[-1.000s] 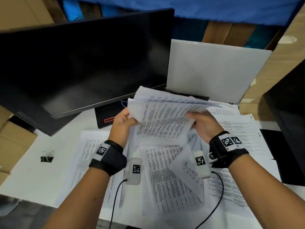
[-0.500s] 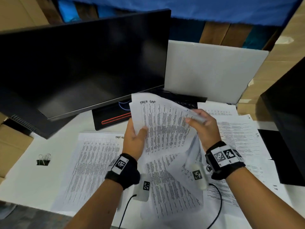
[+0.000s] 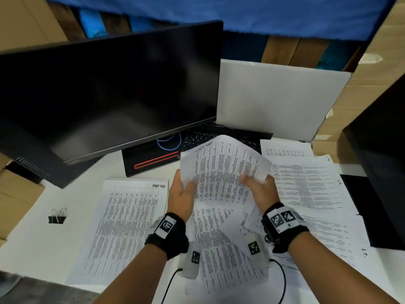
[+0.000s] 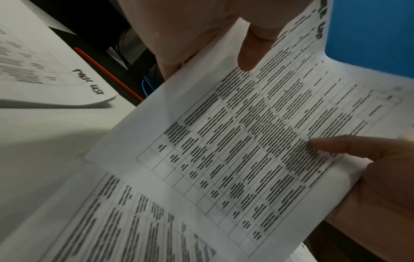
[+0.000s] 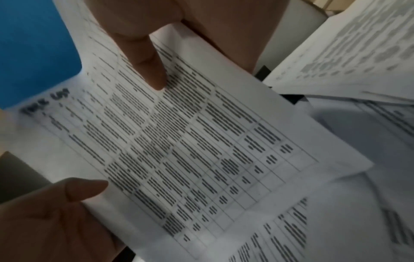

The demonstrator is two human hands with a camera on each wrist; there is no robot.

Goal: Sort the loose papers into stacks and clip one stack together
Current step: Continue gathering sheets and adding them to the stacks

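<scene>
A printed table sheet (image 3: 221,172) is held up over the desk between both hands. My left hand (image 3: 185,188) pinches its left edge, thumb on the print, as the left wrist view shows with the left hand (image 4: 251,53) on the sheet (image 4: 246,141). My right hand (image 3: 251,182) pinches the right edge, and its thumb (image 5: 149,70) lies on the sheet (image 5: 190,141). More loose papers (image 3: 221,251) hang and lie crooked under the hands. A flat stack (image 3: 129,222) lies at the left, another pile (image 3: 306,185) at the right. A black binder clip (image 3: 57,217) stands far left.
A dark monitor (image 3: 109,91) leans over the back left of the white desk (image 3: 32,244). Behind the held sheet are a keyboard (image 3: 197,137) and an upright white board (image 3: 278,99). A black box (image 3: 381,161) borders the right side. Cardboard surrounds the desk.
Both hands have come closer together and nearer to me. The fanned, flat-held sheets have turned upright into one sheet facing me, its heading at the top.
</scene>
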